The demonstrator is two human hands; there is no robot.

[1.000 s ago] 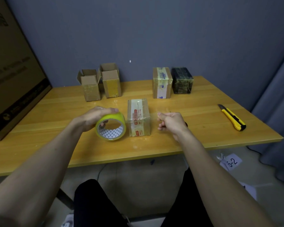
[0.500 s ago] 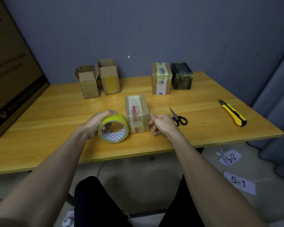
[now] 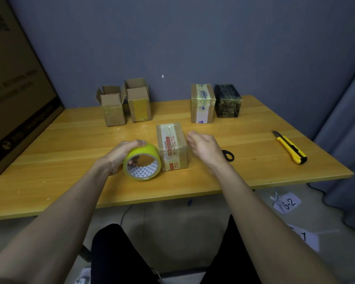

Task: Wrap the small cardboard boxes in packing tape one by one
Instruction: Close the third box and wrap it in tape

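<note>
Right hand point(image 3: 205, 148) now lifting, loosely curled and empty, beside the taped brown cardboard box point(image 3: 172, 146) mid-table, left hand point(image 3: 121, 155) clamped on yellow-rimmed packing-tape roll point(image 3: 142, 163) just left: next strip looks imminent.

My wooden counter point(image 3: 70, 140) stands against a blue-grey wall point(image 3: 172, 37); a grey curtain point(image 3: 344, 140) hangs right, paper labels point(image 3: 289, 202) litter the pale floor point(image 3: 172, 218).

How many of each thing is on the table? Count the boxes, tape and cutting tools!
Open boxes: 2
Taped boxes: 3
Tape roll: 1
Scissors: 1
Utility knife: 1
Total: 8
</note>
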